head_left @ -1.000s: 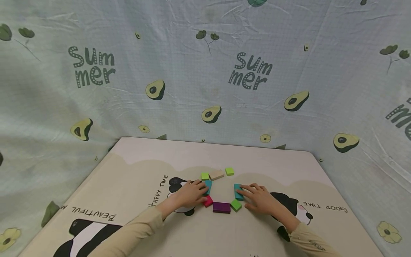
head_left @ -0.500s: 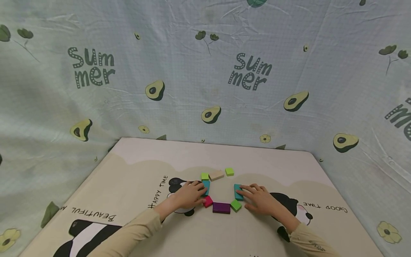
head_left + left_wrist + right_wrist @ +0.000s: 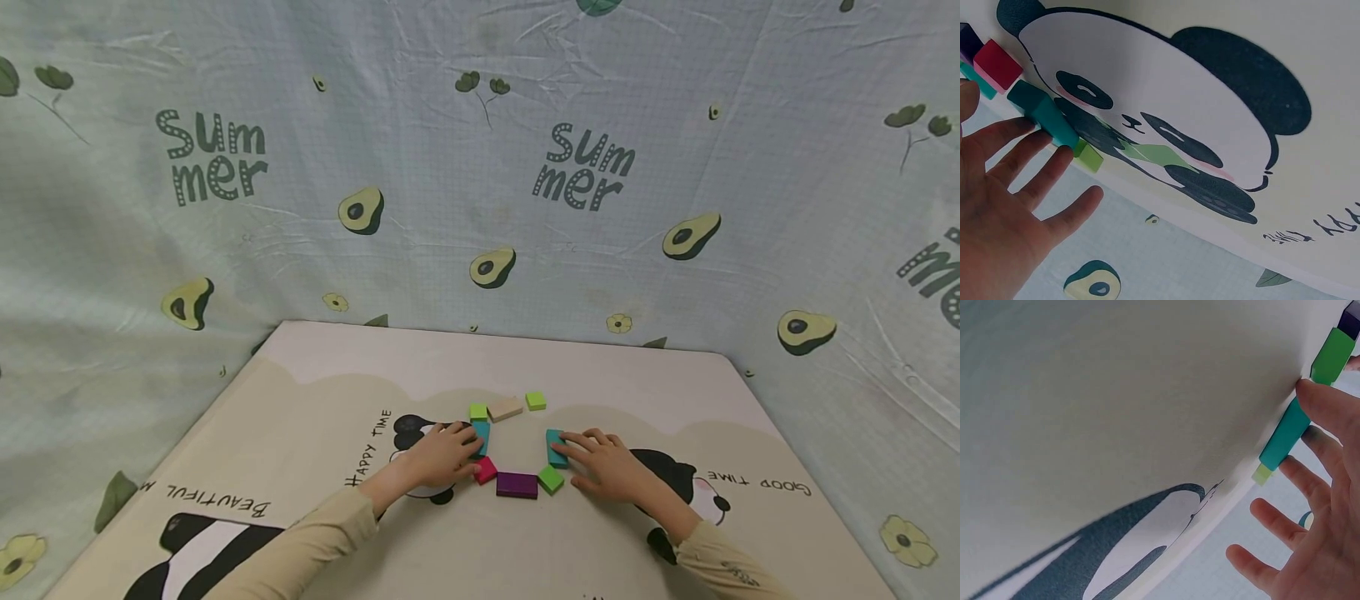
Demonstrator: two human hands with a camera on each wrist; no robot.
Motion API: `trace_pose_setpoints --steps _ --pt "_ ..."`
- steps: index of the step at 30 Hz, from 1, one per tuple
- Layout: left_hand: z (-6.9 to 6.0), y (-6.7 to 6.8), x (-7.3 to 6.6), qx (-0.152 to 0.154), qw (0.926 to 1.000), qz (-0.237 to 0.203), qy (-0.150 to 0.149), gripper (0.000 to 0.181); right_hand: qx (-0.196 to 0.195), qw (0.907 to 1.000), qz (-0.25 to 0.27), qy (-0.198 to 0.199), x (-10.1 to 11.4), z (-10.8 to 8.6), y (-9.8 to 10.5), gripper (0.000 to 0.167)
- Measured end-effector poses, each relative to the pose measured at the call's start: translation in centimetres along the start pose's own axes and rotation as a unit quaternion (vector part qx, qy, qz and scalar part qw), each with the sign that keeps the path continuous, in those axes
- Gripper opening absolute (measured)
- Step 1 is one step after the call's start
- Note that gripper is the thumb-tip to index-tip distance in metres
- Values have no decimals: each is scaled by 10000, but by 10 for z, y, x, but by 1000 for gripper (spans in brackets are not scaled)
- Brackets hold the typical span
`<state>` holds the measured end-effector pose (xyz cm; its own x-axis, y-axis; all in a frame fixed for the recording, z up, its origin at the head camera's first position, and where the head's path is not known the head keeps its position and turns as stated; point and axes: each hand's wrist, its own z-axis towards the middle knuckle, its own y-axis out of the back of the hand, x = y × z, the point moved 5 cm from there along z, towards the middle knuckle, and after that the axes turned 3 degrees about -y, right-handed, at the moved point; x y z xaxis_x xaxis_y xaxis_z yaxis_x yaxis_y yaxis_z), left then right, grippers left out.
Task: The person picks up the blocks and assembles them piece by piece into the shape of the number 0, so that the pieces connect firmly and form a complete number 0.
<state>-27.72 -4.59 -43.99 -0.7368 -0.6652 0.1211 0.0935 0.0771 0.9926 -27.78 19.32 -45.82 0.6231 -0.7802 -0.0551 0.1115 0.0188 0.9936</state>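
Observation:
My left hand [image 3: 444, 454] rests its fingertips on a teal block [image 3: 482, 433], with the fingers spread and fairly straight in the left wrist view. Just below that block lies a red block [image 3: 487, 471], close to the left thumb. The right hand [image 3: 609, 468] touches a second teal block [image 3: 554, 440] with its fingertips, the other fingers spread apart. A purple block [image 3: 517, 486] lies between the red block and a green block [image 3: 551, 480]. At the far side are a lime block [image 3: 478, 412], a plain wooden block [image 3: 506, 408] and another lime block [image 3: 536, 401]. Together they form a rough ring.
The blocks lie on a pale table [image 3: 600, 550] printed with pandas and lettering. Behind it hangs a light curtain [image 3: 420, 150] with avocado prints. The table's far edge runs along the curtain's foot.
The left teal block has shifted slightly left and turned straighter, now in line below the lime block. My left fingers moved a little with it. The right hand has stayed still.

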Motion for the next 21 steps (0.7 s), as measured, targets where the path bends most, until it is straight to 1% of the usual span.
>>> trace_pose_setpoints --steps 4,12,14,18,21 --pt "0 0 1 43 10000 -22 32 48 18 10000 45 -26 0 0 1 55" --pt "-1 2 0 -47 10000 -25 -34 47 16 10000 15 -9 1 0 2 55" --pt "-2 0 0 -5 10000 -26 -51 48 12 10000 12 1 1 -1 2 55" --pt "-3 -4 1 181 9998 -116 -25 51 30 10000 19 -1 1 0 2 56" --pt "-4 -6 2 222 9996 -194 18 51 39 10000 -5 -13 1 0 1 56"
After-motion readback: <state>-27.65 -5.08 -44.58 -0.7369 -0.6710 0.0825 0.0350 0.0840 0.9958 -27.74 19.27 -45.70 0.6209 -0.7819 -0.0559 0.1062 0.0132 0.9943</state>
